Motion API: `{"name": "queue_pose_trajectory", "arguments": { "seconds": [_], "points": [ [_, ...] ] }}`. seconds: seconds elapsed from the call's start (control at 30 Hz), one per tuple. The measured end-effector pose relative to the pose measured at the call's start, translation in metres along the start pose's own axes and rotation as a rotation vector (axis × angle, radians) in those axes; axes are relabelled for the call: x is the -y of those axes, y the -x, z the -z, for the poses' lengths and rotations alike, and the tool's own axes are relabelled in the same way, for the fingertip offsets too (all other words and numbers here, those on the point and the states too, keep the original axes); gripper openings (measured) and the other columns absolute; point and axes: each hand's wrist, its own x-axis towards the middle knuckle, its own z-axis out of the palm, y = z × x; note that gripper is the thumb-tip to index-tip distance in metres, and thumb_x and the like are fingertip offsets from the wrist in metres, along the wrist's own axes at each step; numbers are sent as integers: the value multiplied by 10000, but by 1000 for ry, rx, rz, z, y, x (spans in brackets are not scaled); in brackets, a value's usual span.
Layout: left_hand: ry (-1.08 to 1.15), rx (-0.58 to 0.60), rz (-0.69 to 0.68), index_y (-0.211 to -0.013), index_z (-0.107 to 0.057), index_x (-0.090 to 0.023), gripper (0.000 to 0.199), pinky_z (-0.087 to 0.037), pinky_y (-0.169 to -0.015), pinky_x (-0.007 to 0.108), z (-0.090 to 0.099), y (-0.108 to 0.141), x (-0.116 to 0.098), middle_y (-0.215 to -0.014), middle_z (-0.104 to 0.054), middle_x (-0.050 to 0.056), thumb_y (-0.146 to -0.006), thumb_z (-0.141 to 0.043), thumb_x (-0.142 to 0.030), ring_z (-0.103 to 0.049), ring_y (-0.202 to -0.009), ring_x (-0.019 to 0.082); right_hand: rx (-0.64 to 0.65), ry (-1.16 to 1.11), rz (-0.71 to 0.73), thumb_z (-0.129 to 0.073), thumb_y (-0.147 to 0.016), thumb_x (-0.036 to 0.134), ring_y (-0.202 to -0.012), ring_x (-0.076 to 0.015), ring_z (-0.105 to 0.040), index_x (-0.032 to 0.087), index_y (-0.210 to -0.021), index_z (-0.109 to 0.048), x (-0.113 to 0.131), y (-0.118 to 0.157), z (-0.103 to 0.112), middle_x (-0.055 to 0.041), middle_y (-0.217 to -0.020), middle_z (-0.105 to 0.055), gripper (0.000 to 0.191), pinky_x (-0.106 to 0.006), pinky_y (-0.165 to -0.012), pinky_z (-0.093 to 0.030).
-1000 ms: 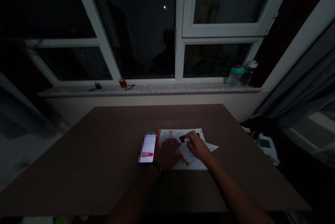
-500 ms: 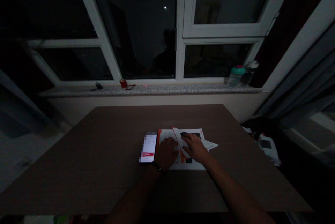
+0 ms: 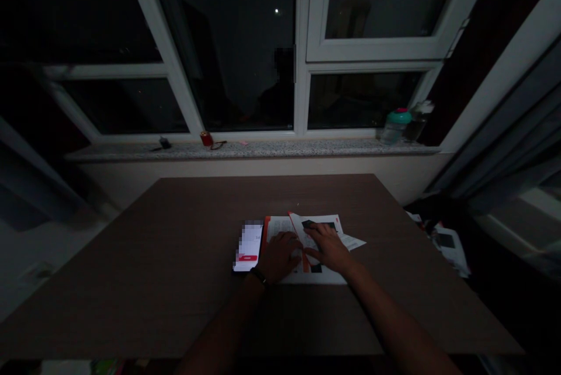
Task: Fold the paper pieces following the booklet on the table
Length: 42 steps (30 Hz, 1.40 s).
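Note:
A printed white paper sheet (image 3: 284, 222) with red and orange parts lies on the table. Over it is a folded paper flap (image 3: 299, 223), whose pointed corner sticks out at the right. My left hand (image 3: 279, 257) lies palm down on the sheet, fingers stretched toward the flap. On the flap and the sheet's right part rests my right hand (image 3: 331, 249), fingers spread and thumb pointing at the left fingertips. Both hands hide much of the print. A phone (image 3: 250, 243) with a lit screen lies just left of my left hand.
The brown table (image 3: 175, 258) reaches to the wall below the window. On the granite sill (image 3: 272, 149) stand a small red jar (image 3: 206, 139), a small dark bottle (image 3: 165, 142) and a teal-lidded bottle (image 3: 397, 127). Papers (image 3: 451, 249) lie beyond the table's right edge.
My left hand has slid slightly right, its fingertips now close to my right thumb. My right hand has shifted only a little. The sheet and phone stay in place.

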Motion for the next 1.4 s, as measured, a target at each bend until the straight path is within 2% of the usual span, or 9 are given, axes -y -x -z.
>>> {"name": "queue_pose_trajectory", "arguments": {
  "seconds": [0.17,0.33,0.53,0.9,1.4],
  "points": [
    [-3,18,-3,-1195,-560,-265,356,-366,-1012,419,1,0,1,-1298,-514,45,-847,-633,-262,-442,-1209,252,-7,-11,14,-603,-880,343,-1179,-272,-443,261,-1331,-508,-3,-1,0,-96,-1309,-508,468,-431,-985,-373],
    [-18,2,10,-1255,-520,-249,421,-358,-1026,428,-3,0,4,-1336,-501,54,-849,-631,-249,-429,-1226,253,0,-12,23,-608,-874,378,-1184,-275,-436,258,-1352,-491,-3,-1,1,-93,-1327,-494,507,-432,-996,-370],
    [-68,-2,33,-1208,-558,-268,357,-359,-1023,422,-2,1,4,-1332,-502,42,-859,-629,-250,-422,-1235,254,22,5,29,-644,-841,390,-1193,-282,-421,293,-1361,-489,-1,2,3,-86,-1346,-479,551,-434,-995,-365],
    [-108,-2,108,-1230,-575,-317,372,-354,-1017,466,-3,3,3,-1353,-462,55,-864,-642,-321,-417,-1230,293,49,25,46,-638,-834,450,-1195,-307,-405,324,-1376,-488,0,5,6,-92,-1365,-455,576,-458,-984,-367],
    [-109,12,113,-1234,-574,-318,353,-364,-1005,469,-2,2,2,-1364,-450,55,-884,-616,-328,-420,-1226,297,55,39,73,-634,-838,473,-1181,-309,-409,342,-1379,-483,-1,6,7,-87,-1371,-448,577,-455,-969,-376]
  ]
}}
